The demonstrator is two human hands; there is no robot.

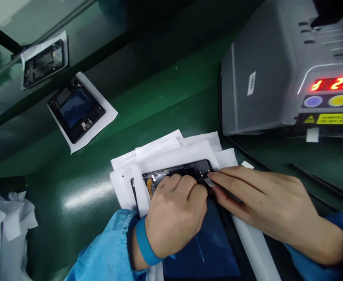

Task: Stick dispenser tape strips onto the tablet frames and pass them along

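Observation:
A dark tablet-like device with a blue panel point(215, 238) lies on white sheets, its inner parts and an orange flex strip point(149, 187) bared along the top end. Over that end my left hand point(177, 212), with a blue wristband point(146, 242), is curled shut; its fingertips and whatever they hold are hidden. From the right, my right hand point(265, 199) pinches a small pale grey strip point(209, 182) between thumb and fingers at the device's upper right corner. Both hands are close together, touching or nearly touching the device.
A grey machine point(259, 78) with a red lit display stands at the right, a dark cable beside it. Two more opened devices on white sheets, one point(76, 109) on the green bench and another point(44, 62) on a ledge, are at upper left. Crumpled white sheets point(7, 230) lie lower left.

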